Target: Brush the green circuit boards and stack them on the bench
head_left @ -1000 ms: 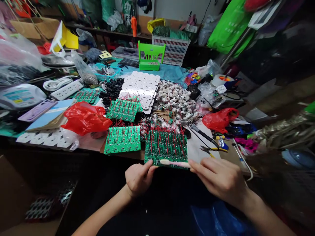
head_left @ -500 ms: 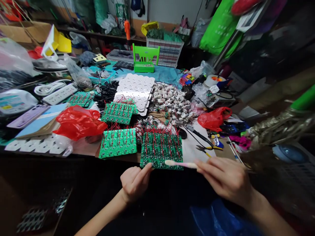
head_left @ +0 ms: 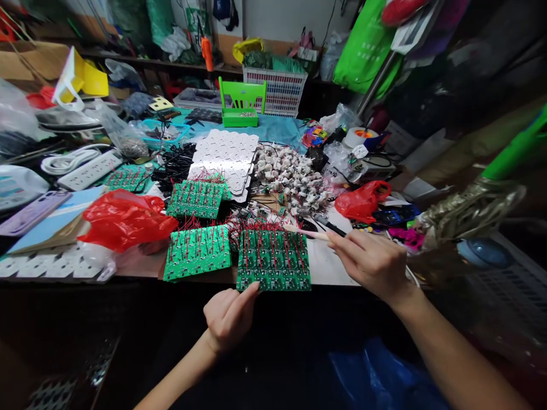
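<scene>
- Head view, near centre: left hand [head_left: 228,316], fingers curled, thumb and forefinger pinched on the near left corner of a green circuit-board panel [head_left: 273,259] studded with upright red wire leads.
- The panel lies flat at the near edge of the cluttered worktop [head_left: 331,265], its near rim at or just over that edge.
- Head view, near right: right hand [head_left: 371,259], closed around the handle of a slim pale-pink plastic brush [head_left: 305,232]. The brush head sits at the panel's far right corner, among the red leads.
- Just left of the held panel: a second green wired panel [head_left: 196,252]; farther back, a third [head_left: 194,199].
- Left: crumpled red plastic bag [head_left: 123,219]. Far centre: stacked white die-cut sheets [head_left: 226,159] and a heap of small white components [head_left: 290,176].
- Right, beside the brush: black-handled soldering iron [head_left: 329,225], then a smaller red bag [head_left: 361,199].
- Risk, as judged: bristles may catch a red lead and bend it or strain its joint.
- Risk, as judged: with only a corner pinched, the panel could pivot or slide off the near edge under brush pressure.
- Risk, as judged: the right wrist could knock the soldering iron close by.
</scene>
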`<control>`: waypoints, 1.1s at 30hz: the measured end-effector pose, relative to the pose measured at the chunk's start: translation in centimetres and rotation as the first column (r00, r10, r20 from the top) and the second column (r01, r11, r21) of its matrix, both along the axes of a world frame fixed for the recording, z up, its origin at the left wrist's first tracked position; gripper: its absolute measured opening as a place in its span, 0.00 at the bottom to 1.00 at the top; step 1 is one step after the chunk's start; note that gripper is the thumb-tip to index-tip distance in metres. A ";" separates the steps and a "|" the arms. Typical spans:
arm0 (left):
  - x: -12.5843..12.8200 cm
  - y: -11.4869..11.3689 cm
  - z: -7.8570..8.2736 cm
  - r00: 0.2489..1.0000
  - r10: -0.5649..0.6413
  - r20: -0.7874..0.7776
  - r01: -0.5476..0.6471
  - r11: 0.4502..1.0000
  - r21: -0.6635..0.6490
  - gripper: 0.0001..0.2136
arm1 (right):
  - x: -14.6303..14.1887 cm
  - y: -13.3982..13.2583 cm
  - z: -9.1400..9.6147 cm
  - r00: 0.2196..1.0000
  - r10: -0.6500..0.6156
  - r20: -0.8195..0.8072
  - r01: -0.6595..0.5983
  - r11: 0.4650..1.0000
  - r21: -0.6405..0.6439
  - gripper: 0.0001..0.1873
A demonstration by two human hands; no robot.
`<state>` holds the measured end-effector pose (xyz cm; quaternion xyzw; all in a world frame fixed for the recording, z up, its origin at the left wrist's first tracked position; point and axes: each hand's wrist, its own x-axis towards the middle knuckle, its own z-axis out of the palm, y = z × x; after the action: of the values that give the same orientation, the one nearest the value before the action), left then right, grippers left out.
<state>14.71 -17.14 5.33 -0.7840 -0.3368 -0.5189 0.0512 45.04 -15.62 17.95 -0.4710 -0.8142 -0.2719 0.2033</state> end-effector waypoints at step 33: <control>-7.7 19.5 11.7 0.908 0.372 -0.192 -0.328 0.917 0.228 0.10 | -10.9 -4.8 -10.1 0.239 -0.246 -0.939 -0.022 0.966 -0.259 0.12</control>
<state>7.01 2.34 16.99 -0.7570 -0.4128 -0.4362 0.2576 34.13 -20.42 7.86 -0.6145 -0.5059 0.1511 0.5862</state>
